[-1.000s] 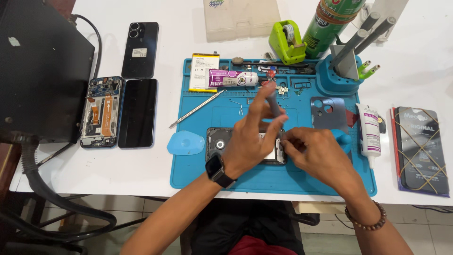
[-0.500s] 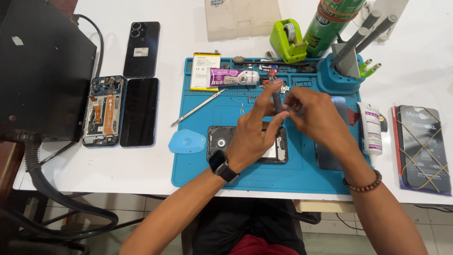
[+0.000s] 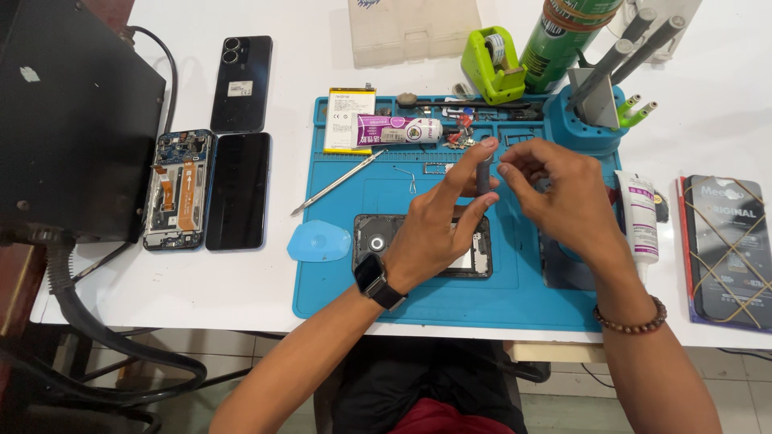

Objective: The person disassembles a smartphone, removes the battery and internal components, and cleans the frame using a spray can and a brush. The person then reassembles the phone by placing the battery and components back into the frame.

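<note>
Both hands have lifted off the opened phone since the earlier frames and now meet just above it, near the centre of the frame, while the bench around them lies as before. As for progress, I judge the repair mid-way: the phone body point(image 3: 378, 237) lies face down on the blue work mat point(image 3: 498, 297) with its back cover off and its inner frame showing, partly hidden under the left wrist, so opening is done and closing up is left; a yellow-and-white battery point(image 3: 349, 120) rests apart at the mat's upper left corner. The left hand point(image 3: 438, 229) is curled, thumb and forefinger pinching a small dark grey cylinder point(image 3: 483, 173) that stands roughly upright between the fingertips. The right hand point(image 3: 563, 197) is half closed just beside it, its thumb and forefinger brought together at the cylinder's upper end; whether they grip the cylinder or a small part on it is too small to tell. A white tube point(image 3: 639, 213) lies on the mat's right edge, a light blue pry pick point(image 3: 319, 241) at its left edge, thin metal tweezers point(image 3: 338, 182) lie slantwise above that, and another opened phone point(image 3: 177, 189) sits well apart at the left.
</note>
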